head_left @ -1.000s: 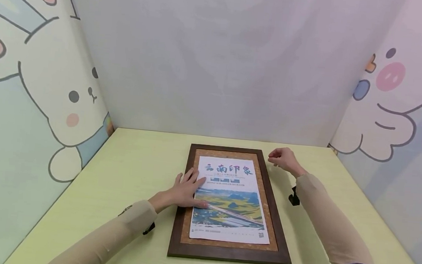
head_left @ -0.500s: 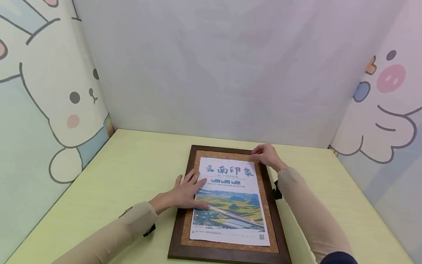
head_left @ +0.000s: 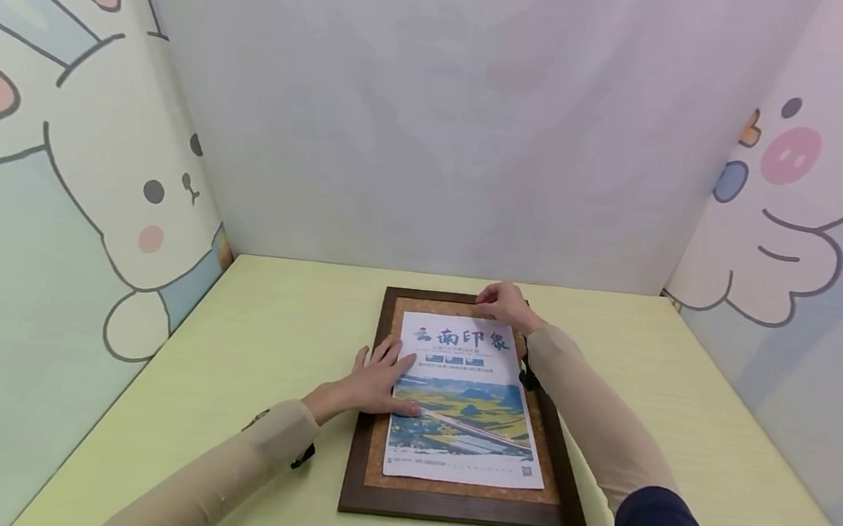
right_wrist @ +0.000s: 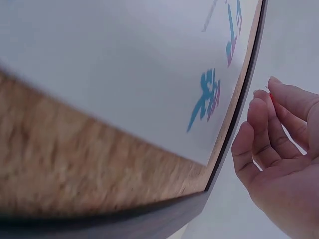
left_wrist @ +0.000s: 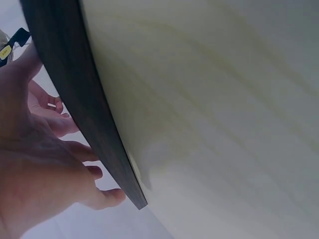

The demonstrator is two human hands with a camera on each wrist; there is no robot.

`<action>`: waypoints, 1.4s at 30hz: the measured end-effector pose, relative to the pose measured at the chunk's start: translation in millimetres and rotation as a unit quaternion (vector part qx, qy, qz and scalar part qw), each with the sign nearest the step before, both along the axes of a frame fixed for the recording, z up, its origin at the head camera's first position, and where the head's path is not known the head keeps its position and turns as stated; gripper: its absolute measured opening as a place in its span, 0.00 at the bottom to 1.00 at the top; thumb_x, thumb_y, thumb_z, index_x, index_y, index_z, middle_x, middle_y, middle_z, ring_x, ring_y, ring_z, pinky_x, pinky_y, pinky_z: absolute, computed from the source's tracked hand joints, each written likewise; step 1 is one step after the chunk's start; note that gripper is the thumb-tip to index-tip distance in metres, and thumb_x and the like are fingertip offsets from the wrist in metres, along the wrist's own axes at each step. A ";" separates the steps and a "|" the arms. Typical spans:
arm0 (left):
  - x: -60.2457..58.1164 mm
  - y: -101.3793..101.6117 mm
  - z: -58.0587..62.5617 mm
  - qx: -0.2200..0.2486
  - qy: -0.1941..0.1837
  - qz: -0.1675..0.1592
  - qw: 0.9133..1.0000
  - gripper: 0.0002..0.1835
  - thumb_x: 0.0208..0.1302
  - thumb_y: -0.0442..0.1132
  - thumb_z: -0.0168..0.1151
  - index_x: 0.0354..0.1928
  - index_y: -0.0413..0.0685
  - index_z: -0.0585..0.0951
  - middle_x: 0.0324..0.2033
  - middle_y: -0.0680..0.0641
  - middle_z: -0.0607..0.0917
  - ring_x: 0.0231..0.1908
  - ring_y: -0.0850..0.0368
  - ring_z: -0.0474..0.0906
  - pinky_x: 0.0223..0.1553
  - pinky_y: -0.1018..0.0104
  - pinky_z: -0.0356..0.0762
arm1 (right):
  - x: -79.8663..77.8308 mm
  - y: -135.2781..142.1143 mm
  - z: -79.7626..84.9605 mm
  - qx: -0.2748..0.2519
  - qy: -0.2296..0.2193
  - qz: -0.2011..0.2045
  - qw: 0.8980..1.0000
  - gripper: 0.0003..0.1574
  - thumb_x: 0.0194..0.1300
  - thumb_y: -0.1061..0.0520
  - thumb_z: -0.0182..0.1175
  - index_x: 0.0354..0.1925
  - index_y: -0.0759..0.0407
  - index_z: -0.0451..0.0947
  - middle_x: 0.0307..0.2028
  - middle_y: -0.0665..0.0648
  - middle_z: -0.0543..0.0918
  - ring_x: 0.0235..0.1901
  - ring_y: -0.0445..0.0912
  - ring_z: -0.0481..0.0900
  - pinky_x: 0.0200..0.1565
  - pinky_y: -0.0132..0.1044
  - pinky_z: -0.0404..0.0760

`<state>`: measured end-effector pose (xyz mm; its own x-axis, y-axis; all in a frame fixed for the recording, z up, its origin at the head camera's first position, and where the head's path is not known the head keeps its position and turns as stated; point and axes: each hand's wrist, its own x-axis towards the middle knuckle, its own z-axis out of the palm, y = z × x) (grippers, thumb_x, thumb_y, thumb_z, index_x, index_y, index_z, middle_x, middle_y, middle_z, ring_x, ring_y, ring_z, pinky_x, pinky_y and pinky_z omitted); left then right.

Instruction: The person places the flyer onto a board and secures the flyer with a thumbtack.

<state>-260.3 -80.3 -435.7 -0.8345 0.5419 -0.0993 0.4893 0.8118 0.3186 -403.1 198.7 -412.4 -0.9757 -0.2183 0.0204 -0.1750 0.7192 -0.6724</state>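
Observation:
A printed poster (head_left: 464, 421), white with a coloured landscape, lies on a cork board (head_left: 462, 490) that has a dark wooden frame (head_left: 463, 513). My left hand (head_left: 375, 383) rests with spread fingers on the poster's left edge. In the left wrist view the frame's side hides part of that left hand (left_wrist: 55, 169). Above the poster's top edge, near the frame's far side, is my right hand (head_left: 505, 306). Its thumb and index finger pinch a small red push pin (right_wrist: 271, 95), whose thin point sticks out in the right wrist view. The right hand (right_wrist: 284, 154) appears apart from the board there.
The board lies on a pale yellow-green table (head_left: 273, 325). Behind the table hangs a plain grey-white curtain (head_left: 448, 132). Cartoon-printed panels, a rabbit panel (head_left: 120, 186) at left and another panel (head_left: 780, 211) at right, stand along the sides.
My right hand has moved left, from beside the frame's right edge to over the board's top edge, with the push pin. The left hand has stayed on the poster.

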 end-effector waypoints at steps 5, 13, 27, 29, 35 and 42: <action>-1.1 0.8 1.9 0.000 -0.004 0.001 1.000 0.51 0.56 0.68 0.61 0.75 0.49 0.55 0.76 0.37 0.47 0.76 0.40 0.36 0.67 0.30 0.37 | -4.0 -9.2 -1.8 0.008 0.005 0.010 1.000 0.10 0.65 0.59 0.62 0.42 0.64 0.82 0.39 0.62 0.83 0.32 0.48 0.79 0.36 0.34 0.77; -0.6 1.0 3.0 -0.003 -0.012 0.002 1.000 0.51 0.56 0.68 0.60 0.75 0.49 0.55 0.76 0.37 0.46 0.76 0.41 0.36 0.67 0.30 0.38 | -8.5 -20.1 -7.3 0.019 0.004 0.036 0.999 0.08 0.63 0.58 0.64 0.40 0.61 0.83 0.38 0.60 0.84 0.33 0.48 0.78 0.36 0.33 0.76; -2.9 -0.3 2.4 -0.002 -0.017 -0.001 1.000 0.52 0.55 0.69 0.61 0.75 0.48 0.56 0.76 0.37 0.47 0.76 0.41 0.37 0.67 0.30 0.38 | -9.8 -28.0 -3.6 0.063 -0.032 0.070 0.995 0.09 0.64 0.58 0.63 0.43 0.57 0.85 0.40 0.57 0.85 0.36 0.47 0.78 0.44 0.36 0.77; -2.8 -0.1 3.3 -0.002 -0.021 -0.002 1.000 0.52 0.56 0.69 0.61 0.75 0.49 0.55 0.76 0.37 0.46 0.76 0.41 0.36 0.67 0.30 0.37 | -10.8 -27.3 -3.2 0.068 -0.034 0.078 0.994 0.10 0.64 0.58 0.63 0.43 0.58 0.85 0.39 0.57 0.85 0.35 0.46 0.78 0.44 0.36 0.77; -3.0 1.1 5.4 -0.002 -0.021 0.000 1.000 0.52 0.56 0.68 0.61 0.75 0.49 0.55 0.76 0.38 0.47 0.76 0.41 0.36 0.67 0.30 0.37 | -10.7 -28.2 -1.0 0.074 -0.036 0.096 0.992 0.08 0.64 0.59 0.63 0.41 0.59 0.85 0.38 0.58 0.85 0.34 0.46 0.78 0.42 0.35 0.76; -4.5 1.1 3.4 -0.010 -0.025 0.004 1.000 0.52 0.55 0.70 0.60 0.75 0.50 0.55 0.76 0.39 0.45 0.77 0.42 0.35 0.68 0.30 0.37 | -11.5 -30.6 -3.8 0.073 -0.043 0.099 0.991 0.06 0.63 0.60 0.64 0.39 0.58 0.85 0.36 0.57 0.85 0.33 0.46 0.78 0.41 0.35 0.76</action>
